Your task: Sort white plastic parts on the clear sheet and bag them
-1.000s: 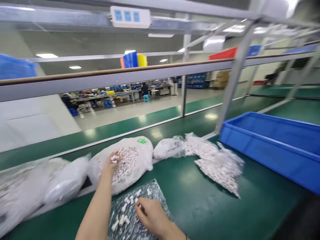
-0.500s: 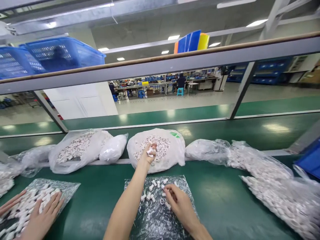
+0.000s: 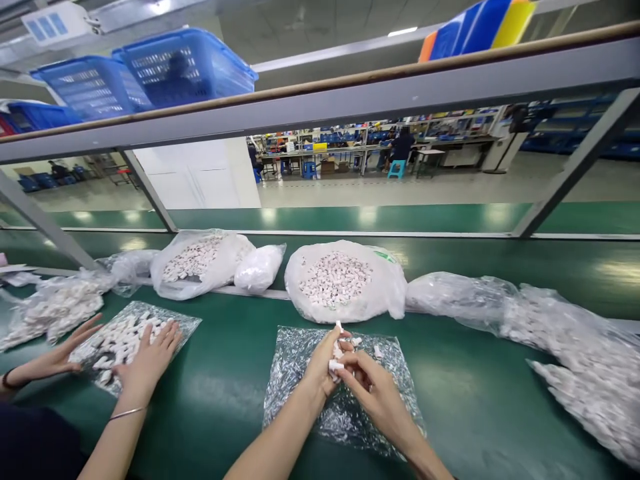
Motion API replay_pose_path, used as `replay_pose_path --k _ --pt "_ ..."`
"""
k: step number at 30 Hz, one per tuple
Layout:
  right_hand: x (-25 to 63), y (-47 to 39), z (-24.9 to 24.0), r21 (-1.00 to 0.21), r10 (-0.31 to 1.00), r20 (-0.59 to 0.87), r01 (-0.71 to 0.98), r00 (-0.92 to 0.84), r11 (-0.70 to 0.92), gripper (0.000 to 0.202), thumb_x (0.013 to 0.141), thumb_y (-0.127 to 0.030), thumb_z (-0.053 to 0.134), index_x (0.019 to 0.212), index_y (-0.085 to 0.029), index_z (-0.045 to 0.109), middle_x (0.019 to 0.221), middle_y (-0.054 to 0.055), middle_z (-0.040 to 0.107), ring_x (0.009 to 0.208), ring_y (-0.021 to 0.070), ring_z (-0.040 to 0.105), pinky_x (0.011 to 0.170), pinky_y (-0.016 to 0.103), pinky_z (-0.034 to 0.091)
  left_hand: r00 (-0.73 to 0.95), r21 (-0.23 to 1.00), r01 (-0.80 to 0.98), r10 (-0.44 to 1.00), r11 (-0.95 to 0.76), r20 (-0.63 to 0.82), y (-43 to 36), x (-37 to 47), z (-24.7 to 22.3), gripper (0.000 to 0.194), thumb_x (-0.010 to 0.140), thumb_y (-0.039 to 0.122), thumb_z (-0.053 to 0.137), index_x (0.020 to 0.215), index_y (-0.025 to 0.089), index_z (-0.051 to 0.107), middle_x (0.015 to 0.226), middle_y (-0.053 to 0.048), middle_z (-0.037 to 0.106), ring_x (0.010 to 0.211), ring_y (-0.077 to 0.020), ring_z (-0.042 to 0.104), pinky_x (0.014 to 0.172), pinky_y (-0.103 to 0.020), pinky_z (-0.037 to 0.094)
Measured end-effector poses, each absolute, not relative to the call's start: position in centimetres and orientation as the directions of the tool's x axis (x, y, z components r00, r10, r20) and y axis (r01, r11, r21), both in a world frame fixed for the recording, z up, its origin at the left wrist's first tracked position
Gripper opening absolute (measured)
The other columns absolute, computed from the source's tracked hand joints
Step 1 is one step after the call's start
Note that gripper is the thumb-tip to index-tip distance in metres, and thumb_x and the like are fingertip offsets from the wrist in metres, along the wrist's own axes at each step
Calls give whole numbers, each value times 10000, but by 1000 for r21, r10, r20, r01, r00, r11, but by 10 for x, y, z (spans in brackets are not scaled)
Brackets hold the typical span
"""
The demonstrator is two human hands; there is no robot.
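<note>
My left hand (image 3: 320, 365) is cupped around several small white plastic parts, above a crinkled clear plastic sheet (image 3: 293, 357). One of those parts sticks up past its fingertips. At the left palm, the thumb and fingers of my right hand (image 3: 377, 387) pinch a small white plastic part (image 3: 336, 365). A few similar loose parts (image 3: 377, 351) show on the sheet just beyond my hands, which hide others. Behind the sheet sits an open plastic bag (image 3: 395, 287) filled with small pale parts.
On the left, another person's hands (image 3: 150, 357) spread white parts over a second plastic sheet (image 3: 187, 325). More part-filled bags (image 3: 570, 340) line the green table (image 3: 480, 400) to the right. Overhead, a shelf (image 3: 320, 110) carries blue baskets (image 3: 200, 67).
My left hand has come back from the open bag to my right hand, bringing white parts. My right hand has risen from the sheet to meet it. The view has shifted left.
</note>
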State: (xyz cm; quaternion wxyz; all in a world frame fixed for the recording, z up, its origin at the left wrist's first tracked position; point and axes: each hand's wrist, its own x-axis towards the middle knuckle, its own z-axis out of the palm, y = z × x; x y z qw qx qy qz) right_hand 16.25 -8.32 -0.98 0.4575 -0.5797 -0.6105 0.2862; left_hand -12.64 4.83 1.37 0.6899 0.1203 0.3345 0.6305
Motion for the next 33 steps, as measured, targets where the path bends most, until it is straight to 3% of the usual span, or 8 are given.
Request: replay_pose_path --k 2,6,11,15,19,24,29,33 --pt "161 -81 -10 -948 983 156 293 94 122 307 981 -486 495 895 -225 631 773 8 580 658 162 506 629 273 396 -174 628 -778 951 26 -255 73 -211 1 669 782 729 512 1332 348 510 1552 -18 414 1486 -219 239 1210 -474 180" --pt "168 -74 -25 -990 979 21 144 202 -9 427 968 -587 439 807 -208 550 621 -43 435 527 125 385 503 247 309 -81 683 -726 976 82 -203 119 -285 -49 818 749 823 473 1273 204 576 1563 -132 370 1486 -304 221 1227 -467 102" --pt "184 -68 -48 -913 952 65 402 298 -63 456 960 -596 430 773 -206 574 650 -14 508 591 156 461 559 268 343 -143 666 -745 966 38 -215 170 -264 -75 671 887 731 262 1112 197 601 1436 -130 506 1441 -307 298 1174 -531 230" --pt "188 -67 -51 -822 936 128 563 329 -85 369 955 -550 478 995 -222 642 854 37 641 671 192 551 640 308 406 -162 647 -762 964 13 -210 207 -245 -86 614 911 677 229 972 199 608 1261 -121 603 1387 -272 379 1175 -473 261" --pt "185 -68 -37 -929 970 109 369 216 22 347 970 -512 474 1118 -242 635 1025 58 658 846 217 617 766 324 473 -164 636 -772 971 -15 -176 221 -242 -99 566 918 652 253 884 204 595 1109 -107 640 1312 -259 459 1183 -451 253" --pt "187 -69 -28 -985 985 -20 163 169 -48 328 947 -532 520 985 -223 619 796 12 615 732 189 585 672 291 463 -189 640 -765 975 -73 -114 215 -245 -105 555 890 692 274 821 223 564 1033 -73 633 1229 -241 511 1180 -430 243" --pt "196 -66 -45 -957 939 21 278 344 -80 414 895 -591 562 1058 -213 613 797 13 582 702 193 559 640 297 442 -164 640 -764 985 -89 -59 206 -243 -108 506 875 687 370 737 223 517 910 -45 615 1096 -213 558 1135 -398 311" --pt "193 -69 -39 -949 984 15 313 177 -42 391 934 -562 520 1121 -241 640 867 30 604 756 203 574 681 309 461 -146 632 -769 989 -90 -36 203 -241 -108 522 896 675 340 703 216 497 846 -30 593 1011 -193 579 1112 -369 328"
